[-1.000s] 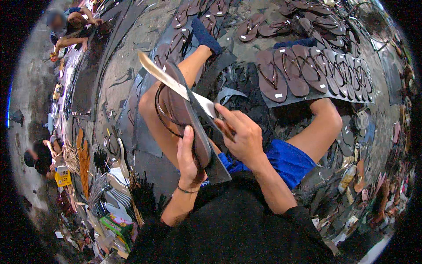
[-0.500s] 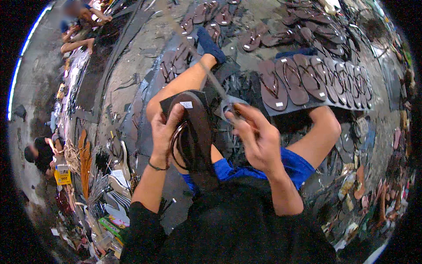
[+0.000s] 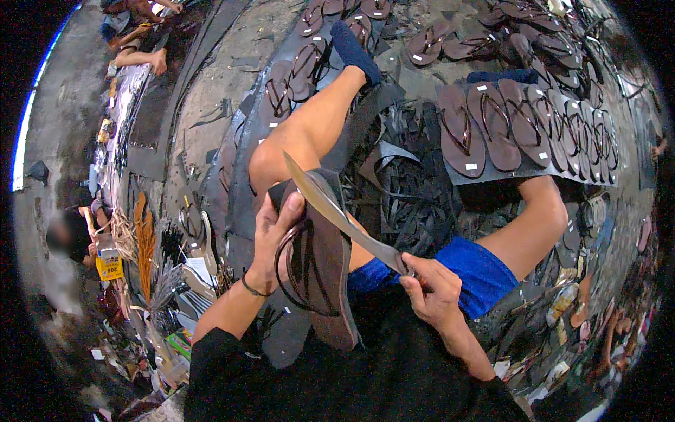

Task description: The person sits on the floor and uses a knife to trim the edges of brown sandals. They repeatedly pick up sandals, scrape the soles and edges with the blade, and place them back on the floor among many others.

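My left hand [image 3: 274, 232] is closed on a dark brown flip-flop [image 3: 321, 260], thumb on top near the upper end. Its heel end points down toward my body, and the thin strap loops out beside my fingers. Black sheet rubber [image 3: 280, 193] juts out past the upper end. In my right hand [image 3: 434, 290] I grip a long curved knife [image 3: 336, 213] by its lower end. The blade slants up and left across the flip-flop's upper right edge; whether it touches the rubber I cannot tell.
Several brown flip-flops [image 3: 460, 133] lie in a row on a grey sheet by my right leg. Black rubber scraps [image 3: 415, 211] pile up between my legs. More flip-flops [image 3: 429, 42] cover the floor ahead. Another person's foot [image 3: 156, 62] shows at far left, beside long strips [image 3: 121, 126].
My right hand has drawn back toward my body, bringing the knife over the flip-flop's upper edge. The flip-flop in my left hand is now lower and tilted. The view has shifted slightly.
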The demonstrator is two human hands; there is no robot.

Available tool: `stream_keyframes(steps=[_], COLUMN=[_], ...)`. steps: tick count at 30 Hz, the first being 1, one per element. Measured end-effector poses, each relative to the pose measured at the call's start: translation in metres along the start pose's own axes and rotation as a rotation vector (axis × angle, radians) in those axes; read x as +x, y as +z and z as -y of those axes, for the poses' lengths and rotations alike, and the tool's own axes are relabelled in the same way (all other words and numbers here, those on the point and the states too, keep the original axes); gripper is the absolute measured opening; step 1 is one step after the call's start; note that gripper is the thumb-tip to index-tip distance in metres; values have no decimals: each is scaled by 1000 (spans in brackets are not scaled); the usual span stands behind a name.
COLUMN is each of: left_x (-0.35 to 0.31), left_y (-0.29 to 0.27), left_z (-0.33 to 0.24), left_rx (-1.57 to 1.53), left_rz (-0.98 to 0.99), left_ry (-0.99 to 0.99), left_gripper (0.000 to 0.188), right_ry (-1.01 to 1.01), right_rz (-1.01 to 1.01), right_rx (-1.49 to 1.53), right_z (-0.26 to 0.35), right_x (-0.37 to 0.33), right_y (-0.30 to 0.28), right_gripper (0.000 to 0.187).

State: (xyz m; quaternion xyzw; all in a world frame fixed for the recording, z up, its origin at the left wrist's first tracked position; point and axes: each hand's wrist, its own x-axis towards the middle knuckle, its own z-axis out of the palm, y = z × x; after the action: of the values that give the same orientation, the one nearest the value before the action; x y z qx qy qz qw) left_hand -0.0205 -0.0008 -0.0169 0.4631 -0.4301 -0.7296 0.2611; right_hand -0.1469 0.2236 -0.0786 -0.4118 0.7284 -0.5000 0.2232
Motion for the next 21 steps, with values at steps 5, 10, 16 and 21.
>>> stream_keyframes(steps=[5,10,16,21], left_x=[8,12,9,10], left_y=[-8,-15,1,-5], left_z=[4,6,2,7], left_rx=[141,79,99,188], left_rz=[97,168,239,290], left_ry=[27,20,65,97], left_gripper=[30,40,33,34], right_ry=[1,-37,54,-6], right_rz=[21,75,211,292], right_rx=[-32,-140,-93,-54], right_z=[17,37,56,62], right_x=[36,64,95,122], right_y=[-13,-34,-43,-47], right_gripper=[35,32,28,25])
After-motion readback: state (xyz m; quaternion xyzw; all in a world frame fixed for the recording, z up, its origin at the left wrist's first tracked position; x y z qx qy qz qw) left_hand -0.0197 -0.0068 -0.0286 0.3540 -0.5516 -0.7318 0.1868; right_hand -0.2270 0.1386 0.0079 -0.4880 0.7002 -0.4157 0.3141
